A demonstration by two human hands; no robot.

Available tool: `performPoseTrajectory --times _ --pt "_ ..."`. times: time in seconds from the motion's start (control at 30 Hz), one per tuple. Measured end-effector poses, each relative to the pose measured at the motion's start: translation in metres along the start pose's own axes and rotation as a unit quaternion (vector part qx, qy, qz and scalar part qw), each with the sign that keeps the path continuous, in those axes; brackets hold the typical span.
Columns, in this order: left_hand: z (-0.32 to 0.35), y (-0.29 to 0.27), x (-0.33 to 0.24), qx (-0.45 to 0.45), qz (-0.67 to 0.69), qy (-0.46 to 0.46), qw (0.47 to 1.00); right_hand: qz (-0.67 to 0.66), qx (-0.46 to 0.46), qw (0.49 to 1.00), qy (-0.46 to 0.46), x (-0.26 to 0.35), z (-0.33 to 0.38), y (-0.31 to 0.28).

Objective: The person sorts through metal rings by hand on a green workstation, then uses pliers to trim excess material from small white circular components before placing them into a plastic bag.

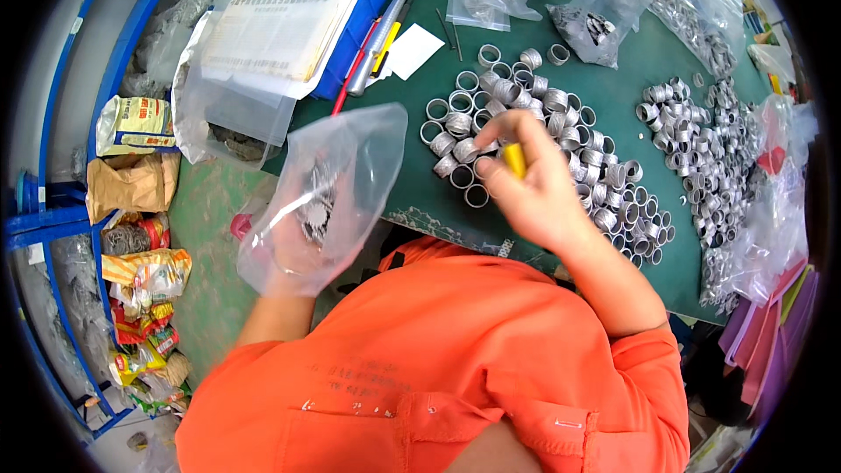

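Observation:
Before me on the left, my left hand [291, 243] is closed round a clear plastic bag [372, 142], seen through its film. Grey metal pieces [317, 210] lie bunched inside the bag, too blurred to tell their exact shape. My right hand [543, 193] is over the near side of a heap of grey metal rings [504, 92] with ribbed outsides. A short yellow object [514, 160], perhaps a tool handle, sits within its curled fingers; the rest of it is hidden. Thumb and index finger bend toward each other by the rings, and whether they touch one cannot be told.
A second heap of rings [692, 140] spreads along the table's right side. Filled plastic bags [604, 22] stand at the back. A blue tray [372, 4] with papers is at the back left, beside a yellow cutter [386, 48] and a white card [413, 52]. Blue shelving [105, 79] lines the left.

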State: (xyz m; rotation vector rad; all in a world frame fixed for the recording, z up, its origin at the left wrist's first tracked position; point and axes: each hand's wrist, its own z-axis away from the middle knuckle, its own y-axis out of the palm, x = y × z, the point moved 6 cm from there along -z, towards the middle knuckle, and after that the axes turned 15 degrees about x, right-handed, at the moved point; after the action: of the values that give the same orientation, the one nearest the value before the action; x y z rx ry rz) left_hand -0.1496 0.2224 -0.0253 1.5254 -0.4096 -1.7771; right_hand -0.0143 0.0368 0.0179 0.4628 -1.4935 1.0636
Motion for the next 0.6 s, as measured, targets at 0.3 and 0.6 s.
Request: performPoseTrajectory --times 0.3,0.6 --pt "0.022 -0.025 0.008 -0.027 0.122 0.067 0.99 0.32 -0.108 0.941 -0.037 0.003 -0.007 -0.049" --pt "0.022 -0.055 0.01 -0.066 -0.18 0.042 0.981 0.454 -0.192 0.869 0.035 -0.047 0.015 -0.122"
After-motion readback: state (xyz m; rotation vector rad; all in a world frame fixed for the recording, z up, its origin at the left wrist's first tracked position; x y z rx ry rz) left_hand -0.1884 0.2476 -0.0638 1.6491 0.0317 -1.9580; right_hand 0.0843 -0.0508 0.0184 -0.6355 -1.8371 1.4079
